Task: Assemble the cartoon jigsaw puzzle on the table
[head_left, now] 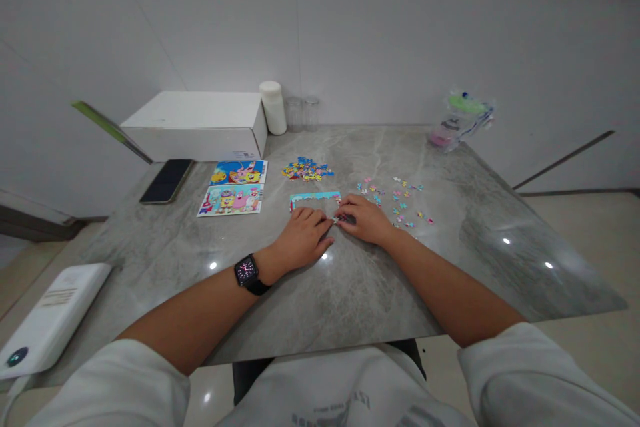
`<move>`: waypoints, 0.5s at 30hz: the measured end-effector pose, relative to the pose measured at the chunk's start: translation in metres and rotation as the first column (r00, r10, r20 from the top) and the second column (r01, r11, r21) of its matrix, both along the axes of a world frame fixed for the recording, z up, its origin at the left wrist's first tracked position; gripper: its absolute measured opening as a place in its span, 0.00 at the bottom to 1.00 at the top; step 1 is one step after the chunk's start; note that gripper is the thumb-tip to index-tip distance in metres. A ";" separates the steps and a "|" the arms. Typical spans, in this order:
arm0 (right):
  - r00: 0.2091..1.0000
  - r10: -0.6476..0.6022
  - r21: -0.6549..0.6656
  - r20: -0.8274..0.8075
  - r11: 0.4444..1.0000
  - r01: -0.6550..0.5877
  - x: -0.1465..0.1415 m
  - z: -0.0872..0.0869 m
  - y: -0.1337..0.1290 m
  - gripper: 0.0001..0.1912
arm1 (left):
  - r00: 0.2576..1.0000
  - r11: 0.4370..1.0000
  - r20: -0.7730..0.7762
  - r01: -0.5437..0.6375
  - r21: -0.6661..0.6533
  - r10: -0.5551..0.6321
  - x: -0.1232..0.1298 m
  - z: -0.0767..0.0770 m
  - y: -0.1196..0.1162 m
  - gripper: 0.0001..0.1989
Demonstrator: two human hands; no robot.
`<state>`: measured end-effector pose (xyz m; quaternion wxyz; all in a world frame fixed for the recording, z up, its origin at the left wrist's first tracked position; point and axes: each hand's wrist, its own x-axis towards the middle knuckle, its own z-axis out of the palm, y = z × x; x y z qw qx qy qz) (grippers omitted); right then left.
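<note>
Puzzle piece [335, 219], small, right at the fingertips, between both hands, just below the right end of the partly joined puzzle border [315, 197]. Border's long axis runs left-right, across the person; it lies just beyond the fingers, away from the body. Right hand [367, 219] comes in from the right, thumb and index seemingly pinching the piece. Left hand [301, 238] covers the border's lower-left part, thumb apart from its bent fingers, index tip at the piece; contact can't tell. Piece's own long axis too small to read. Loose pieces [400, 200] scattered right, piece pile [306, 170] behind the border, picture cards [233, 200] left, all on grey counter [320, 307].
</note>
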<state>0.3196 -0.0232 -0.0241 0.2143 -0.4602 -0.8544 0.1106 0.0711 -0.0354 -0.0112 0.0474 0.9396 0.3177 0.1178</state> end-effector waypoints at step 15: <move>1.000 0.012 0.048 0.013 0.999 -0.013 0.012 0.005 -0.003 0.07 | 1.000 0.999 -0.014 0.005 0.039 -0.004 0.009 0.000 0.002 0.21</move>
